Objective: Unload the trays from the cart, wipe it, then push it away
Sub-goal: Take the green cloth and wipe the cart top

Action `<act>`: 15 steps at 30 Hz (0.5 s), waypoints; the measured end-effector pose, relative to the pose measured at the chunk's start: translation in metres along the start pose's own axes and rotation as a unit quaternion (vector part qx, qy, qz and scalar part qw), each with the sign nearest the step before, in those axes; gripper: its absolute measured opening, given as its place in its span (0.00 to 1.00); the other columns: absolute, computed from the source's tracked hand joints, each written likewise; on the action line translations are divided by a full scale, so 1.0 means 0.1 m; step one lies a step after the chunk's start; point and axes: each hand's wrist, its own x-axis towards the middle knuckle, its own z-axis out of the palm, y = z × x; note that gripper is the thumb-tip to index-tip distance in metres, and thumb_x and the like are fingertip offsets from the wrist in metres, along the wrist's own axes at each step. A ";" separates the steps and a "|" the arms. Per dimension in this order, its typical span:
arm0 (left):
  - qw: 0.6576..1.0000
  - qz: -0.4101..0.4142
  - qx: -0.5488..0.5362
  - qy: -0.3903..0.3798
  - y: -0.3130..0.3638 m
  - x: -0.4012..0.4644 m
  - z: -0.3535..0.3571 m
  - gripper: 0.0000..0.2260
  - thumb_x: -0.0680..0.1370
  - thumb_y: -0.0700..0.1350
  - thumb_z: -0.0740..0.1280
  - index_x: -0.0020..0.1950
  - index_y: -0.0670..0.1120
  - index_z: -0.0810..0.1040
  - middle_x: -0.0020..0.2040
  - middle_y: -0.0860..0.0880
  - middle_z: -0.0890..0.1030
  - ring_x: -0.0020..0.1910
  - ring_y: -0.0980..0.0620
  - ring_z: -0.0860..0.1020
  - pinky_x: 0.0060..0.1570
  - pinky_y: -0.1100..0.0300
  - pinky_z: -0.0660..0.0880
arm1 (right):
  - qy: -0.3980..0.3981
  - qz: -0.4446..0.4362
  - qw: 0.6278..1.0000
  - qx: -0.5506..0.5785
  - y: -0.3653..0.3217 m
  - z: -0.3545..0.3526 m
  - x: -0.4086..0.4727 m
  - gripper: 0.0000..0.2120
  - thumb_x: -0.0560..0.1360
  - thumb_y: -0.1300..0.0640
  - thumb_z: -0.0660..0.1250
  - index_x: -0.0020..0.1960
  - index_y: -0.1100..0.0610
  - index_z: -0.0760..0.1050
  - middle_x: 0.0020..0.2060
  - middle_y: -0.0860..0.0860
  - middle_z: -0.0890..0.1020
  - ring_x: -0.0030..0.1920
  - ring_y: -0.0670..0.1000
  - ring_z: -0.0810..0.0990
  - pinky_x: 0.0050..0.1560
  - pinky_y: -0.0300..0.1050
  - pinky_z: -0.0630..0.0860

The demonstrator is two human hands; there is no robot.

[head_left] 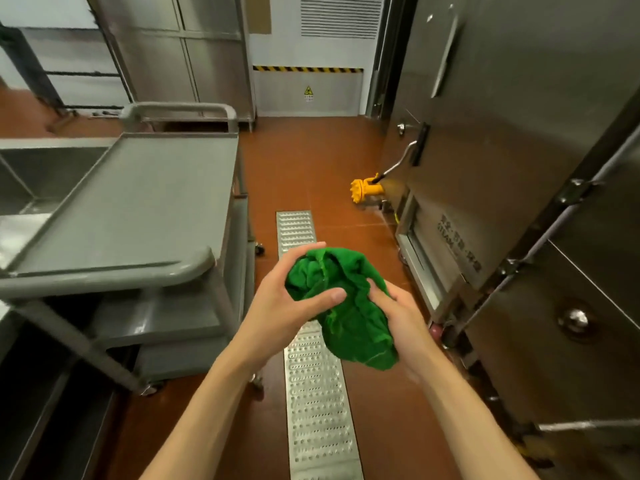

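Observation:
A grey steel cart (138, 202) stands at my left with a bare top shelf and a lower shelf beneath it; no trays show on it. Its near handle bar (145, 275) runs across just left of my hands. I hold a crumpled green cloth (346, 306) in front of me over the floor, to the right of the cart. My left hand (277, 306) grips the cloth's left side with the thumb across it. My right hand (401, 317) clasps the cloth's right side.
A perforated metal drain cover (311, 393) runs along the orange floor under my hands. Steel cabinets (519, 168) line the right, with a yellow fitting (363, 192) on a hose at their base. A sink basin (41, 174) lies left of the cart. A tall steel cabinet (180, 57) stands behind.

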 end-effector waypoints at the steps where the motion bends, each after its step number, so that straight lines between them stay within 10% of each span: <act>1: 1.000 -0.005 0.001 0.004 -0.02 0.20 0.04 0.25 0.71 0.40 0.76 0.66 0.50 0.74 0.57 0.48 0.83 0.57 0.51 0.82 0.53 0.56 0.80 | -0.002 0.001 1.000 0.003 -0.06 -0.08 0.20 0.17 0.75 0.50 0.64 0.60 0.55 0.81 0.54 0.56 0.86 0.55 0.56 0.85 0.56 0.51 0.81; 15: 0.950 -0.057 -0.015 0.308 -0.30 2.39 -0.03 0.29 0.70 0.34 0.69 0.66 0.60 0.76 0.56 0.51 0.83 0.56 0.52 0.81 0.52 0.57 0.79 | -0.220 0.071 0.971 -0.058 -0.51 -0.41 3.30 0.12 0.82 0.57 0.61 0.57 0.59 0.81 0.49 0.56 0.87 0.49 0.54 0.87 0.43 0.43 0.82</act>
